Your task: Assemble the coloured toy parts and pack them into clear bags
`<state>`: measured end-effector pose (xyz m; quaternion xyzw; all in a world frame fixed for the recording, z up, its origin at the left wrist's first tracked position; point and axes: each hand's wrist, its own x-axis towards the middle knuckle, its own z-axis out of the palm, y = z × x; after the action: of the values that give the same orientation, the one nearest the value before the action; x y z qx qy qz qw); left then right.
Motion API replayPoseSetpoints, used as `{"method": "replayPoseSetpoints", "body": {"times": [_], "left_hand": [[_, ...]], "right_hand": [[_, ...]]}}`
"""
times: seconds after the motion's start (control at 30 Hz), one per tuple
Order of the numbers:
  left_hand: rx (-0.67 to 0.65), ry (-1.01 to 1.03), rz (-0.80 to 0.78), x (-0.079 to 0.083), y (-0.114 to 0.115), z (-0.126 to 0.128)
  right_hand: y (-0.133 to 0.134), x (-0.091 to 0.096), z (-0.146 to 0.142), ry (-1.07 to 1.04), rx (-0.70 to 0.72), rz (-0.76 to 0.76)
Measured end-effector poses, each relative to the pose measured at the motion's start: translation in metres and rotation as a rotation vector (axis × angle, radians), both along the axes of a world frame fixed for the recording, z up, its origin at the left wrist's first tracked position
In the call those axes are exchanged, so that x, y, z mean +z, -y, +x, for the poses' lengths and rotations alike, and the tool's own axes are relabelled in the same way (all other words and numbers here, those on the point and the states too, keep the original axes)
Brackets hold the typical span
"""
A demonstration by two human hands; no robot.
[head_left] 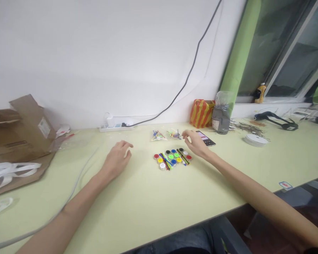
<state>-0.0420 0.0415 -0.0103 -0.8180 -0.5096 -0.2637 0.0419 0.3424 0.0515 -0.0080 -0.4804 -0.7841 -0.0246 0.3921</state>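
My left hand rests on the pale green table, fingers loosely curled, holding nothing, left of a cluster of small coloured round pieces and thin sticks. My right hand hovers just right of and behind that cluster, fingers spread and slightly bent, empty. Two small clear bags of coloured bits lie behind the cluster. A phone with a lit screen lies just right of my right hand.
A cardboard box and white straps lie at far left. A power strip sits by the wall. An orange striped bag, a clear bag of dark bits, a white spool and a black strap lie right.
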Motion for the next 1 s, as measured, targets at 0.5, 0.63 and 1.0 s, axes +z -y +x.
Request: {"method": "replayPoseSetpoints", "body": {"times": [0.5,0.63,1.0], "left_hand": [[0.235,-0.318,-0.07,-0.027,-0.016,-0.016],[0.113,-0.256,0.092,-0.02,-0.005,-0.003],[-0.257,0.05,0.048,-0.012,0.041,0.053]], "right_hand": [[0.017,0.002,-0.103,0.204,0.261,-0.231],[0.014,-0.003,-0.106,0.222,0.236,-0.253],[0.055,0.009,-0.126,-0.122,0.314,-0.208]]}}
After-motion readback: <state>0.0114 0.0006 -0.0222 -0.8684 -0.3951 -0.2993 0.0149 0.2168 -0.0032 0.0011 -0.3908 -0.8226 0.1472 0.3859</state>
